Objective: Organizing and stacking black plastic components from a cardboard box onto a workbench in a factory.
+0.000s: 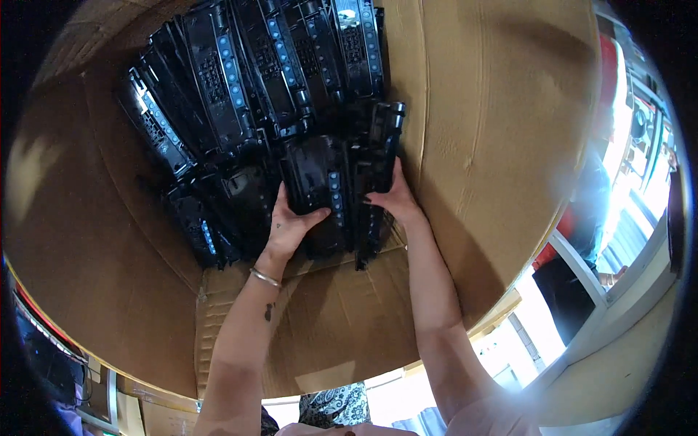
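Note:
Both my arms reach down into a big cardboard box [502, 145] that holds several long black plastic parts. My left hand [292, 224] is on the left edge of a black plastic part [314, 163] with a row of bluish round spots, its thumb across the front and the other fingers mostly hidden. On the right, my right hand [398, 198] grips a narrower upright black plastic part [385, 134] by its right side, thumb pointing inward. The two parts stand side by side; whether they are joined cannot be made out.
More black plastic parts [218, 73] stand packed in rows at the far side and left. Cardboard walls rise close on both sides, the right one beside my right forearm. Beyond the box on the right, a person in dark trousers [563, 291] stands near a white frame [582, 265].

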Motion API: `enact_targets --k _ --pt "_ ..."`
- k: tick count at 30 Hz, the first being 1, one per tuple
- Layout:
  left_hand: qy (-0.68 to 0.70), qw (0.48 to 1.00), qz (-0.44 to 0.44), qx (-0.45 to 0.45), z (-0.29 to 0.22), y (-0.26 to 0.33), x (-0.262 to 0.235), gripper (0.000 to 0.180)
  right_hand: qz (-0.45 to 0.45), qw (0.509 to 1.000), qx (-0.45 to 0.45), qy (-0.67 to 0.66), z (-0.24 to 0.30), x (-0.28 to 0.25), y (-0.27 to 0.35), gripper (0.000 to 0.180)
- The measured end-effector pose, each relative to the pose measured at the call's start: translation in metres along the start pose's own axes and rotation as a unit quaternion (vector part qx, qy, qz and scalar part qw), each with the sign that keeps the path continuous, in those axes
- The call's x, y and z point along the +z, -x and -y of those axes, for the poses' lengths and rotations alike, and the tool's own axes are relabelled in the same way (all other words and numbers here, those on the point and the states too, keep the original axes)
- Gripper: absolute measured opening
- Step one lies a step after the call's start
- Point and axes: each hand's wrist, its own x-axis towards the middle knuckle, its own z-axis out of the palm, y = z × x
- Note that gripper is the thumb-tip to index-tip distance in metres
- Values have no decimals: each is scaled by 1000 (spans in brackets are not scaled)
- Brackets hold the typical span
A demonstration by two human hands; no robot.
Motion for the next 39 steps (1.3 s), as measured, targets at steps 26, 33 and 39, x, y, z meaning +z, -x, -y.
enact_targets --k 26,33,39 --pt "-45 996 -71 -8 3 5 2 107 134 989 -12 -55 55 13 23 107" --pt "14 999 -13 -36 -1 0 -15 101 131 983 54 113 61 10 15 112" --pt "33 999 -6 -38 -5 1 -6 90 88 991 58 82 50 13 22 119"
